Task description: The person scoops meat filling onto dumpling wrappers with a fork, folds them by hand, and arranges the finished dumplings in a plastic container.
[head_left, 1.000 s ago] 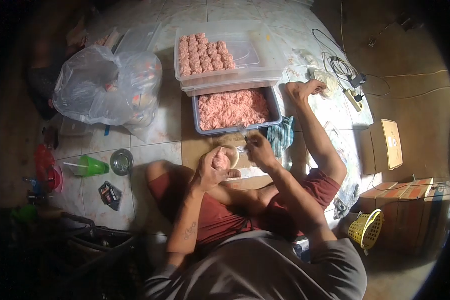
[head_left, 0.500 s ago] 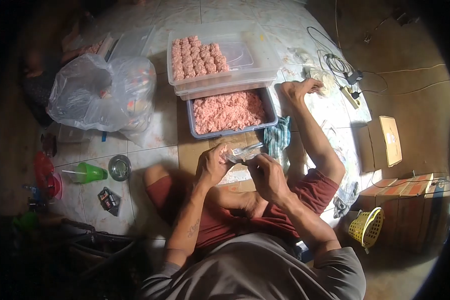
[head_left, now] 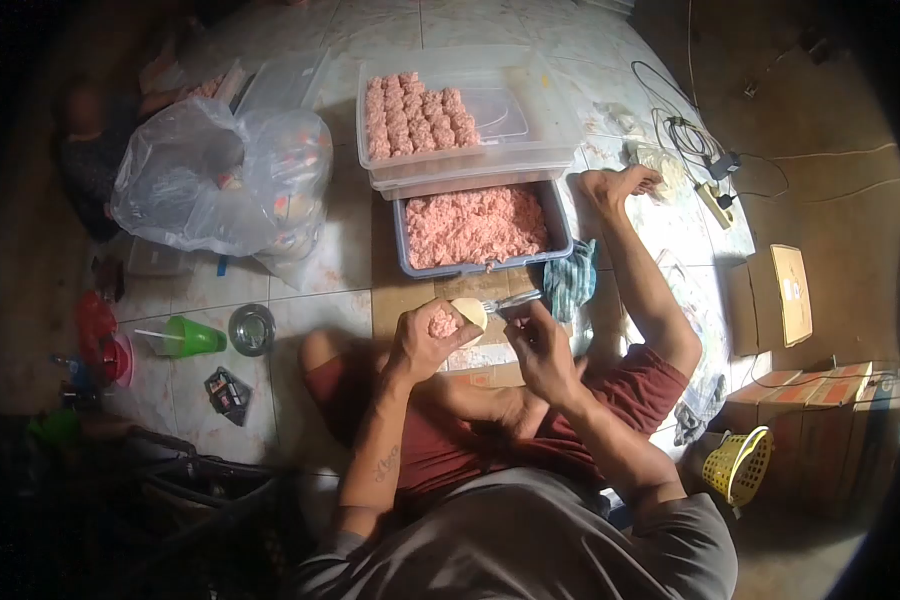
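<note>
Minced meat (head_left: pixel 475 225), pink, coarse and crumbly, heaped at 12 o'clock in a rectangular grey-blue plastic tub (head_left: pixel 401 240). More of it in the left hand (head_left: pixel 418 340), fingers curled round it and a smooth, pale, rounded piece (head_left: pixel 473 310). In the right hand (head_left: pixel 543 350), fingers closed on a metal fork (head_left: pixel 515 300), tines at the pale piece. At 10, crinkled clear bag (head_left: pixel 180 150); at 12, stacked clear trays (head_left: pixel 515 90) overlapping the tub's far end; at 2, checked cloth (head_left: pixel 570 280); at 9, green cup (head_left: pixel 198 337). Compared with one second ago, fork handle turned from 12 toward 3.
</note>
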A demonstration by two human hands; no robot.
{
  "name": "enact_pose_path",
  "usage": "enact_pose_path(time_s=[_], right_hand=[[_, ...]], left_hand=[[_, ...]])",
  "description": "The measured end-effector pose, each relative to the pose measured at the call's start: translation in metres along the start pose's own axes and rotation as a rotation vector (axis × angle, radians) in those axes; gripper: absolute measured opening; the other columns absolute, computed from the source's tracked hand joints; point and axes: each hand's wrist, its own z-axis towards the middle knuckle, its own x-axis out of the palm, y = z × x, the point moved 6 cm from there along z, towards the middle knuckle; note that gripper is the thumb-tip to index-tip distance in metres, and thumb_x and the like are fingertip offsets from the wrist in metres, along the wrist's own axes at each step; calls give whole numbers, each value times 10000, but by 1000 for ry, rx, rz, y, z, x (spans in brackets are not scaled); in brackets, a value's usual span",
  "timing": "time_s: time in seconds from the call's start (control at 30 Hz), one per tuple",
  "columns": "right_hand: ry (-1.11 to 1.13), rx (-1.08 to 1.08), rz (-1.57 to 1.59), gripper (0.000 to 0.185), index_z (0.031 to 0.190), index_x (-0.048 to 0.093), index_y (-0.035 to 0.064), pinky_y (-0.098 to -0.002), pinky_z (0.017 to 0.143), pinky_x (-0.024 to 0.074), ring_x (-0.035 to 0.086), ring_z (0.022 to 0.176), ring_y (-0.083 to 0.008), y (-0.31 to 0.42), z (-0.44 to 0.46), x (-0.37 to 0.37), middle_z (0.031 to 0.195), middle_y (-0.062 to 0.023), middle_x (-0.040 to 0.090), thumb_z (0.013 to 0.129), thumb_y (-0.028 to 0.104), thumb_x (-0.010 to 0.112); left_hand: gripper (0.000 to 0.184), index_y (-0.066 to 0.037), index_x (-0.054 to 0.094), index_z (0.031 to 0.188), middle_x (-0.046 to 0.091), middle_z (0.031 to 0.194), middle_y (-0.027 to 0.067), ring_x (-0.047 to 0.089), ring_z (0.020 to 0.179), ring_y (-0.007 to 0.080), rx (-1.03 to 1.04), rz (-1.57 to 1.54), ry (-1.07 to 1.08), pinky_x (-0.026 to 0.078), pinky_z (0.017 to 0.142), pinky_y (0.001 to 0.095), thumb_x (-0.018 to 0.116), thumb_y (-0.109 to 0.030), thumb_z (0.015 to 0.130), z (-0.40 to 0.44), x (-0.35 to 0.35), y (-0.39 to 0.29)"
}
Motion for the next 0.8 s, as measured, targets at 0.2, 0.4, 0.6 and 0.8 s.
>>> enact_pose_path(time_s=[0.2,0.4,0.6,0.8], right_hand=[[-3,-196,-391,261,1109,683,-5,-469,782,499,611,902,-428,85,-19,-17,911,-232,616,885,-38,554],[52,-264,-369,246,1111,685,-14,-443,785,504,624,919,-408,87,-20,-19,990,-227,617,896,-52,572],[-14,-262,-388,215,1075,673,-2,-461,808,504,623,923,-434,45,-4,-17,959,-235,637,889,-37,572],[-303,-116,-659,266,1136,627,5,-530,814,503,622,915,-471,-34,35,-47,1008,-274,628,894,-19,520]], left_hand=[[226,-32,697,891,730,812,83,668,741,116,51,215,-1,546,684,299,873,-112,775,15,8,-20],[293,-28,677,1017,734,938,74,696,873,147,137,-260,119,553,764,307,833,-31,769,13,2,-11],[298,-34,645,877,648,791,17,583,725,73,5,56,-97,494,659,256,893,-175,792,8,-6,-15],[307,-38,648,876,614,752,-5,526,677,68,-38,8,-131,466,622,267,898,-189,783,-16,-30,21]])
